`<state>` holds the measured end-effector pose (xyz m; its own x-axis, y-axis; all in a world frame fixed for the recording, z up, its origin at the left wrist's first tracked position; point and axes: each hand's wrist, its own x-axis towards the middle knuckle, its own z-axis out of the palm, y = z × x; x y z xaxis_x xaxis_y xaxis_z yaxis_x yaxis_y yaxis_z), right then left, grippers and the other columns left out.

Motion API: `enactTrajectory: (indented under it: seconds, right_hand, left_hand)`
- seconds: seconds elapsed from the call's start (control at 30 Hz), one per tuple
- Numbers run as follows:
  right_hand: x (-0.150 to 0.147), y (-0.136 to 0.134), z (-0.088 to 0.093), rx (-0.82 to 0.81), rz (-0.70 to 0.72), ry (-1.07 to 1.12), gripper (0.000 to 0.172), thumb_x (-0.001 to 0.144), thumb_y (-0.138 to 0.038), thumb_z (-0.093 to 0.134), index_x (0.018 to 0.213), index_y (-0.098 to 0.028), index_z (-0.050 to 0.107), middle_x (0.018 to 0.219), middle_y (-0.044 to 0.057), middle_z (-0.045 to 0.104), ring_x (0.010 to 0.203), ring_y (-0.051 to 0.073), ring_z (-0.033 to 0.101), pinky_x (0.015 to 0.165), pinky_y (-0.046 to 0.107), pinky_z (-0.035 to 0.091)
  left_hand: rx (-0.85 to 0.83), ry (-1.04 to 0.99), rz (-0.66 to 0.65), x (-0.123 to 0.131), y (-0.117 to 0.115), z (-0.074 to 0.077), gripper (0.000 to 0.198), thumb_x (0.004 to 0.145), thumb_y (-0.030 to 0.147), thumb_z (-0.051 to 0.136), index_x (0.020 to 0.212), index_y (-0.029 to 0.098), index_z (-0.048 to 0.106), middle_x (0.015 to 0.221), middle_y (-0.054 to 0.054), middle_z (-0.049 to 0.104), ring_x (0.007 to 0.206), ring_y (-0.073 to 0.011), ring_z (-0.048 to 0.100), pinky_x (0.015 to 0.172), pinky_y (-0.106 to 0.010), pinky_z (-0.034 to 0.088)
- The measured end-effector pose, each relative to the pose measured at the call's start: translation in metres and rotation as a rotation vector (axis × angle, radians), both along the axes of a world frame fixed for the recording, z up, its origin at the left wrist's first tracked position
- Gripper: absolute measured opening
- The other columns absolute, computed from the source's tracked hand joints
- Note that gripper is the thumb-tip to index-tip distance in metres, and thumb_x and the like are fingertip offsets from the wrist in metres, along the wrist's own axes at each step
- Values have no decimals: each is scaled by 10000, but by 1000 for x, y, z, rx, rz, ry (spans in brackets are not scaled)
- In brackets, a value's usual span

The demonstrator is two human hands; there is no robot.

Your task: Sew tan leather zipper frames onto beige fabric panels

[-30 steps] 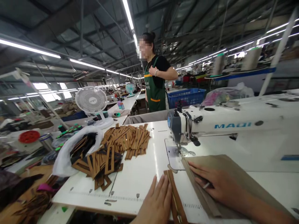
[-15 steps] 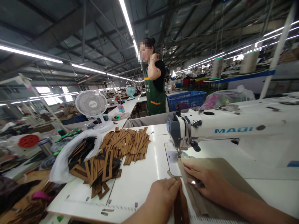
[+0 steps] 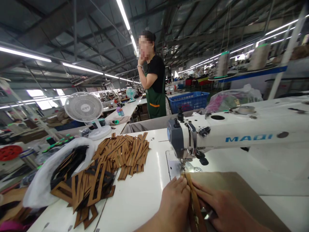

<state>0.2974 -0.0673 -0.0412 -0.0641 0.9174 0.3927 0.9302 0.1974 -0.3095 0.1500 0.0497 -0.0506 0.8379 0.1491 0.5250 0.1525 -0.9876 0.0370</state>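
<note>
A brown zipper strip [image 3: 194, 206] runs from below the needle of a white sewing machine [image 3: 243, 129] toward me, along the left edge of a beige fabric piece [image 3: 224, 182]. My left hand [image 3: 175, 201] presses the strip's left side near the needle, fingers together on it. My right hand [image 3: 220, 204] lies on the fabric just right of the strip, its fingertips at the strip's edge. Something small and shiny shows under the right palm; I cannot make out what it is.
Brown slotted pieces [image 3: 120, 151] are heaped at left, beside a white bag [image 3: 40, 183] of dark pieces. A white fan [image 3: 83, 108] stands behind them. Across the table a person [image 3: 156, 80] in a green apron stands near a blue basket [image 3: 189, 101].
My left hand and the strip have moved forward to the needle, onto the fabric edge. My right hand has come closer to the strip. The person's hand has gone from neck to face.
</note>
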Motion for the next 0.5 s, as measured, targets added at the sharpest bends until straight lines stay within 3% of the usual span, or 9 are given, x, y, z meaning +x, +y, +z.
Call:
enactTrajectory:
  seconds: [0.3, 0.5]
  right_hand:
    - [6, -1, 1, -101, 8, 131, 801, 727, -145, 499, 1443, -418, 267, 1380, -15, 411, 916, 294, 646, 708, 364, 602]
    - [13, -6, -6, -115, 37, 140, 785, 772, -185, 480, 1447, -461, 189, 1378, -39, 421, 821, 304, 665, 665, 395, 604]
  left_hand:
    - [0, 18, -14, 4, 5, -1, 266, 922, 199, 459, 1116, 95, 609, 1189, -117, 645, 1114, -207, 603, 1011, -337, 469]
    - [49, -79, -39, 6, 5, -1, 290, 958, 227, 393, 1070, 90, 623, 1132, -114, 673, 1071, -203, 627, 992, -333, 485]
